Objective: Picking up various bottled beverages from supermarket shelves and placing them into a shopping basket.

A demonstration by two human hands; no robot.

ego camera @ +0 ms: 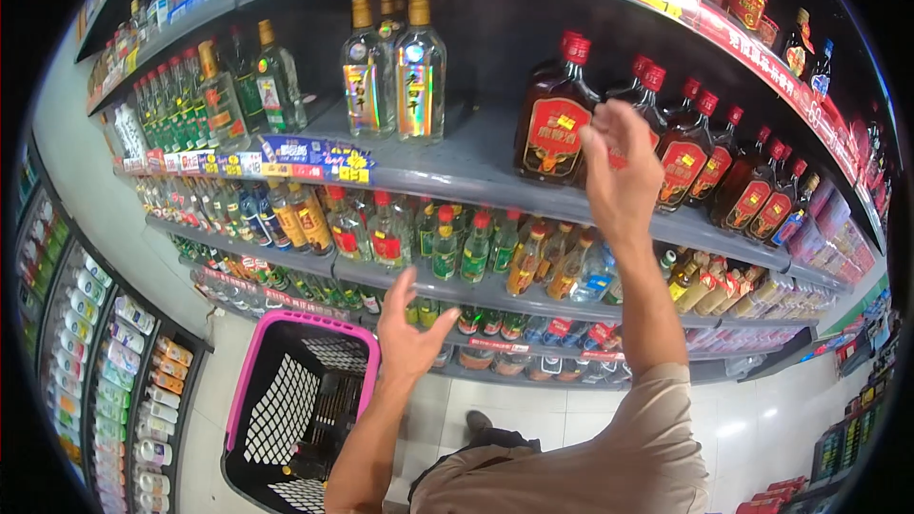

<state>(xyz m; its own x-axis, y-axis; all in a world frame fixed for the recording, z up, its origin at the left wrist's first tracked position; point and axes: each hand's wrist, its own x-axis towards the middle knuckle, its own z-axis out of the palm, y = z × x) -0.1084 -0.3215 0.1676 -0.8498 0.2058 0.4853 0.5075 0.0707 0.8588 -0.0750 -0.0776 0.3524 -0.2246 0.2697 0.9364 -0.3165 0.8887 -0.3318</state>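
Note:
My right hand [623,168] is raised in front of the upper shelf, thumb and fingers apart, with no bottle visible in its grasp. Just left of its thumb stands a dark liquor bottle [555,130] with a red cap and red label; whether they touch cannot be told. Partly hidden behind my fingers are similar red-capped bottles [651,96]. Lower down, my left hand [413,334] hovers before the lower shelves, empty, its fingers spread. Beside my left forearm is a black shopping basket with a pink rim [373,357], holding a dark bottle [308,458].
Clear gold-capped bottles [421,78] stand left on the same shelf [471,170], above rows of small green-labelled bottles [475,250]. A side rack [107,343] holds toiletry-like bottles at left. Pale floor tiles [510,400] lie around my shoe [477,421].

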